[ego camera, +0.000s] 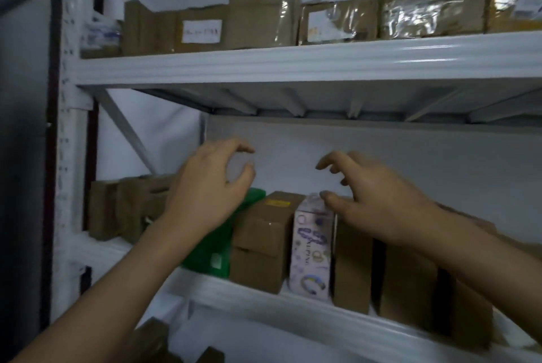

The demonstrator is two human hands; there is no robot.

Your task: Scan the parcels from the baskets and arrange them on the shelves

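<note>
Both my hands are raised in front of the middle shelf (pixel 264 301) of a white metal rack. My left hand (pixel 214 183) hovers above a green parcel (pixel 214 248), fingers loosely curled, holding nothing. My right hand (pixel 369 195) hangs over the row of parcels, its thumb close to the top of a pale patterned box (pixel 312 248); I cannot tell if it touches. Between the green parcel and the patterned box stands a brown cardboard box (pixel 264 239). More brown boxes (pixel 407 280) stand to the right, partly hidden by my right forearm.
The upper shelf (pixel 293 63) carries a row of taped cardboard parcels (pixel 264 21). More brown boxes (pixel 129 207) stand at the left end of the middle shelf. A dark wall edge lies at far left. Cardboard shows on the level below (pixel 152 339).
</note>
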